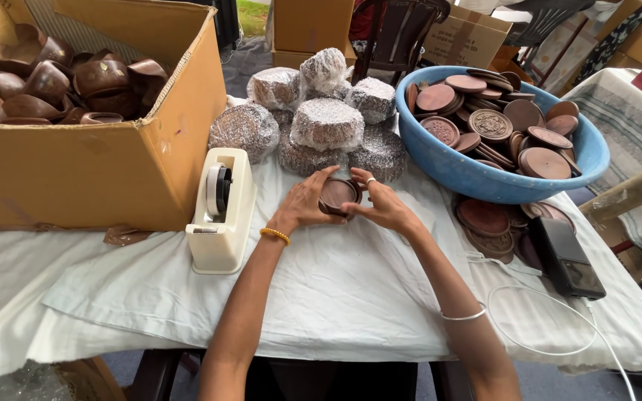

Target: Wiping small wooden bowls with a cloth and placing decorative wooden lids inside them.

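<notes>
My left hand (303, 202) and my right hand (385, 206) together grip a small round brown wooden box with a lid (337, 194) just above the white cloth (336, 289) at the table's middle. Both hands wrap its sides, fingers curled round the rim. A yellow bangle circles my left wrist, a thin silver one my right forearm. Behind the hands lies a pile of round bundles wrapped in clear bubble film (326, 122).
A cream tape dispenser (222, 209) stands left of my hands. An open cardboard box of brown wooden bowls (76, 82) fills the left. A blue basin of round wooden lids (477, 174) sits right, more lids (484, 219) and a black phone (568, 258) with white cable beside it.
</notes>
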